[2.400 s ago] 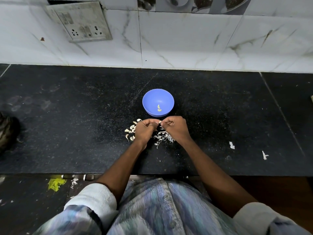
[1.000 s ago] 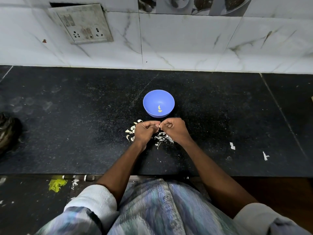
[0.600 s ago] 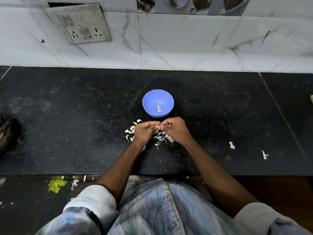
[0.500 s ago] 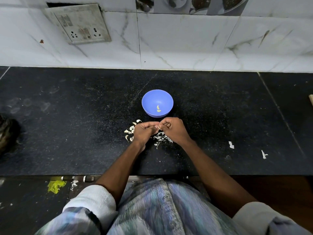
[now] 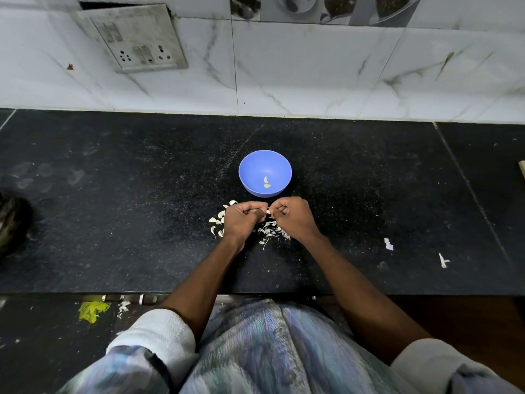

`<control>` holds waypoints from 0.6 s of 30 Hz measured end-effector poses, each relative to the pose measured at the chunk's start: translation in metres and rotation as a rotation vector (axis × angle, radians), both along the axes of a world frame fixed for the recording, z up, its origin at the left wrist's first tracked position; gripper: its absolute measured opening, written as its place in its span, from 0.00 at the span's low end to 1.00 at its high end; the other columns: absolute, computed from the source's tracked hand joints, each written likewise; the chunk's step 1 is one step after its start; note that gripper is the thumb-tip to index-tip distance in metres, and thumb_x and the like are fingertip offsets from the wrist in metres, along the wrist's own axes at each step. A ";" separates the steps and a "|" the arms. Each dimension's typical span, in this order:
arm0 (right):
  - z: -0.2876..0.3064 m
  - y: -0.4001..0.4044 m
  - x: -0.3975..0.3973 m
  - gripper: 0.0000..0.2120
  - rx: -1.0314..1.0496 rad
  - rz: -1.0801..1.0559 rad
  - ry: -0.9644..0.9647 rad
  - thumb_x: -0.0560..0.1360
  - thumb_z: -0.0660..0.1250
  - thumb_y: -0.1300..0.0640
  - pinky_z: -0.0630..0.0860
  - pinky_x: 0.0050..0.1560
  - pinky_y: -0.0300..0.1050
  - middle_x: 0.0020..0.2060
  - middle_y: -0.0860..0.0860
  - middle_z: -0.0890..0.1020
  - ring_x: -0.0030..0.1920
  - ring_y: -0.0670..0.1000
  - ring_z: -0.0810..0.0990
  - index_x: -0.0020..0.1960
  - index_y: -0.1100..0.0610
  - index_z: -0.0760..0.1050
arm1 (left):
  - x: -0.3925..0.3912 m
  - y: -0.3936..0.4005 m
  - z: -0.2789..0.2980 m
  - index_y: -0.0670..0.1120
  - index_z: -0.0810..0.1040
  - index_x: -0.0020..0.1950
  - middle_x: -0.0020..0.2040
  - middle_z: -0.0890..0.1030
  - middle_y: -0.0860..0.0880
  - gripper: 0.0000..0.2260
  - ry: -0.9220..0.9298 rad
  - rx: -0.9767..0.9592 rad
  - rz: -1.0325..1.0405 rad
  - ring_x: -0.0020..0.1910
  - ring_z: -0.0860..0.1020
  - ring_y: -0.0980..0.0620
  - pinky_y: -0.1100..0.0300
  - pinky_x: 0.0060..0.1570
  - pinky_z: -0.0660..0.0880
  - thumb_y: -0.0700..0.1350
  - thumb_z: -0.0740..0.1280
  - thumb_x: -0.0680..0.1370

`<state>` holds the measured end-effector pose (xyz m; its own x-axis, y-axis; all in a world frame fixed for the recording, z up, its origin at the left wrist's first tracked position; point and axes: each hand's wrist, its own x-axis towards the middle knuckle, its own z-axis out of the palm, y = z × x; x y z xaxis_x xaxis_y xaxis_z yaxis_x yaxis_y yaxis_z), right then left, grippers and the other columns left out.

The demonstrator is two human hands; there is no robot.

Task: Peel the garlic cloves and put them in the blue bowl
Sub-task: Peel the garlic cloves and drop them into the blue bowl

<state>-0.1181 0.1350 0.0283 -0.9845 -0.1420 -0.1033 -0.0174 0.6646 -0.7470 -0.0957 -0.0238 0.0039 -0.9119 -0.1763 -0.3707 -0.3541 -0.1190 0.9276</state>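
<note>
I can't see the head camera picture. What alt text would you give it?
Two bare hands, left hand and right hand, pinch one small pale garlic clove between them above a black speckled stone counter. Just beyond sits a round blue plastic bowl holding two peeled cloves; papery white skins lie below.

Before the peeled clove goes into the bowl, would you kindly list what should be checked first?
1. Small pale garlic clove pinched between left hand and right hand: ok.
2. Skin fully off the clove: cannot tell, too small.
3. Round blue plastic bowl upright just beyond the hands: ok.
4. Room in the bowl, only two peeled cloves inside: ok.
5. Unpeeled cloves left of the hands, apart from the peel scraps: ok.
</note>
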 end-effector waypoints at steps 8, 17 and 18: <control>0.000 0.001 0.001 0.09 0.033 0.016 -0.010 0.74 0.68 0.65 0.82 0.47 0.47 0.35 0.44 0.84 0.38 0.44 0.82 0.41 0.53 0.82 | 0.001 0.001 0.004 0.40 0.88 0.53 0.44 0.88 0.41 0.06 0.072 -0.124 -0.038 0.38 0.81 0.54 0.66 0.43 0.80 0.33 0.73 0.79; -0.001 0.001 0.003 0.07 -0.011 0.054 -0.024 0.78 0.65 0.65 0.77 0.46 0.45 0.40 0.45 0.82 0.42 0.47 0.81 0.47 0.55 0.78 | 0.000 -0.001 0.004 0.40 0.87 0.55 0.46 0.88 0.40 0.07 0.095 -0.066 -0.068 0.39 0.82 0.53 0.64 0.44 0.80 0.33 0.72 0.80; -0.002 0.000 0.003 0.07 -0.016 0.065 -0.022 0.79 0.64 0.65 0.75 0.45 0.46 0.41 0.45 0.81 0.43 0.47 0.79 0.47 0.55 0.77 | 0.000 -0.001 0.003 0.41 0.88 0.55 0.46 0.88 0.40 0.08 0.097 -0.056 -0.076 0.40 0.82 0.53 0.64 0.45 0.80 0.32 0.71 0.80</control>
<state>-0.1147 0.1352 0.0260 -0.9706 -0.2072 -0.1223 -0.0434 0.6509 -0.7579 -0.0959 -0.0251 0.0069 -0.9544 -0.1236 -0.2719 -0.2687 -0.0420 0.9623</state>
